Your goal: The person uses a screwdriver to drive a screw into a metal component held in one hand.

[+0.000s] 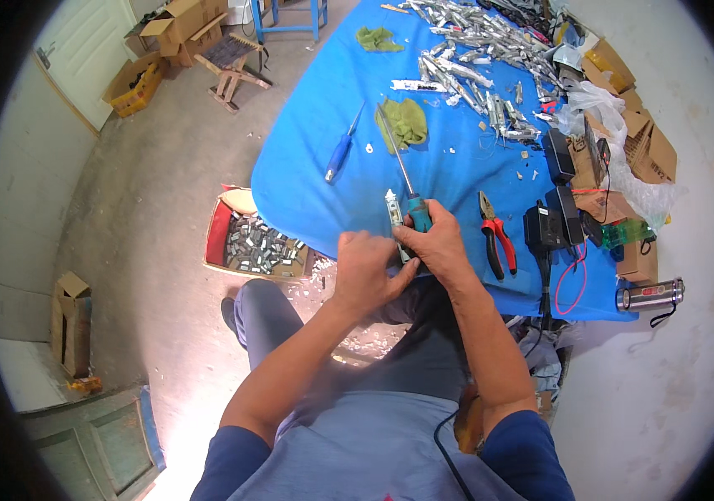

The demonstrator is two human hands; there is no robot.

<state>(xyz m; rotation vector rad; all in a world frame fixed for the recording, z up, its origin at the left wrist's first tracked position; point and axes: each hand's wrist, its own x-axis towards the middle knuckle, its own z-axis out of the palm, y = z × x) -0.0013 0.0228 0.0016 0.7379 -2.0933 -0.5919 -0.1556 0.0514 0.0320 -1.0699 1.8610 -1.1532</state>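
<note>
My right hand (442, 246) is closed around the teal handle of a long screwdriver (401, 163), whose shaft points away and slightly left over a green cloth (408, 123). Between my hands, at the table's near edge, stands a narrow silver-white casing (393, 210). The right thumb lies against it. My left hand (365, 265) is curled, its thumb at the casing's lower end; the grip of its fingers is partly hidden. To the right lie red-handled pliers (497, 238). A blue-handled screwdriver (340, 154) lies farther left on the blue cloth.
A heap of silver-white casings (490, 50) covers the far right of the table (298, 150). Black adapters (544, 227) with cables and a metal flask (650, 296) sit at the right edge. Below the left edge, a box (216, 238) holds many small metal pieces. A folding stool (232, 67) stands beyond.
</note>
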